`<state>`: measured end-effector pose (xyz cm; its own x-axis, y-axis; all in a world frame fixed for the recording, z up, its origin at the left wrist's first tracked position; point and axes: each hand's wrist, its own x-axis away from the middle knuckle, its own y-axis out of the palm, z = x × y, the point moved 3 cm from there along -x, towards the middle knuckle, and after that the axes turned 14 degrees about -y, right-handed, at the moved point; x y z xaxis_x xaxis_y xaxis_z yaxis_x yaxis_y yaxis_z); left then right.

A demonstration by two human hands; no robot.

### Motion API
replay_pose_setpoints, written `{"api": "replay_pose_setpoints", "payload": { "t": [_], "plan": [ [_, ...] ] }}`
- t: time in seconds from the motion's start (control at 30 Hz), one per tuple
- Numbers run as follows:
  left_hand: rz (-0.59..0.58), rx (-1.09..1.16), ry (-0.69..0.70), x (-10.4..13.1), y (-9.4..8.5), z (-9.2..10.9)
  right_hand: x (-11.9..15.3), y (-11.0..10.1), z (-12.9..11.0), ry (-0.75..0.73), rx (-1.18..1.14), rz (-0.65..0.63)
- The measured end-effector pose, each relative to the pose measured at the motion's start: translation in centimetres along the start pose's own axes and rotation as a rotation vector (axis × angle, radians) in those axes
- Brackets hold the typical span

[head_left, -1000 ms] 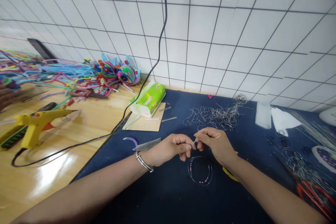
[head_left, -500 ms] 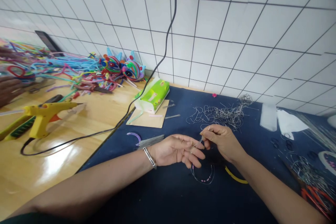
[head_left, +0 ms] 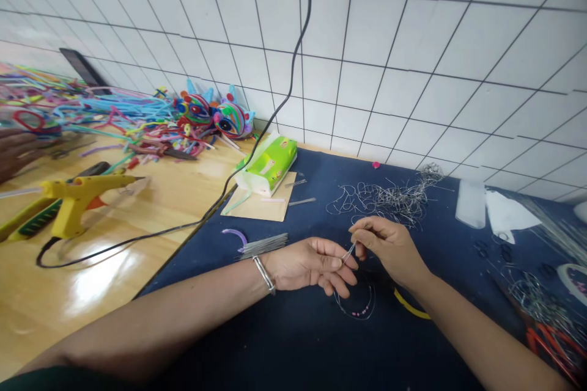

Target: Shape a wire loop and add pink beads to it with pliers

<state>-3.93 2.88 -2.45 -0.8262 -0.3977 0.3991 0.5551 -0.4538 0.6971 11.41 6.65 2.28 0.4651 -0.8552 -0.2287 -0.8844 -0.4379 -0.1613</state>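
Observation:
Between my two hands runs a thin silvery wire (head_left: 350, 252), bent or doubled over. My left hand (head_left: 316, 266), palm up with a silver bangle at the wrist, pinches its lower end between thumb and forefinger. The upper end is in the closed thumb and fingers of my right hand (head_left: 385, 245). Below the hands, a loop of thin wire threaded with small pink beads (head_left: 360, 314) shows over the dark blue cloth (head_left: 293, 342); whether it joins the held wire I cannot tell. A yellow curved piece (head_left: 411, 305) lies under my right wrist.
Tangled wire (head_left: 389, 198) lies beyond my hands, straight wires (head_left: 263, 245) by my left wrist. A green tissue pack (head_left: 270, 165) sits on a card. At left are a yellow glue gun (head_left: 82, 198), colourful craft sticks and another person's hand (head_left: 16, 153). Red-handled pliers (head_left: 553, 348) lie at right.
My left thumb has come down against the forefinger, closing on the wire. My right hand keeps its pinch almost in place. The other person's hand at far left has shifted slightly.

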Motion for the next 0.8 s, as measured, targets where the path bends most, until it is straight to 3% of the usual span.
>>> {"api": "replay_pose_setpoints", "payload": {
  "t": [0.33, 0.53, 0.8],
  "plan": [
    [0.070, 0.046, 0.079, -0.2, -0.3, 0.1, -0.1, 0.0, 0.7, 0.066, -0.159, 0.031],
    [0.091, 0.020, 0.103, -0.1, -0.1, 0.2, -0.3, 0.1, 0.5, 0.084, -0.105, -0.013],
    [0.317, -0.062, 0.217, -0.1, 0.6, -0.2, 0.1, 0.2, 1.2, 0.128, 0.090, -0.065]
  ]
}}
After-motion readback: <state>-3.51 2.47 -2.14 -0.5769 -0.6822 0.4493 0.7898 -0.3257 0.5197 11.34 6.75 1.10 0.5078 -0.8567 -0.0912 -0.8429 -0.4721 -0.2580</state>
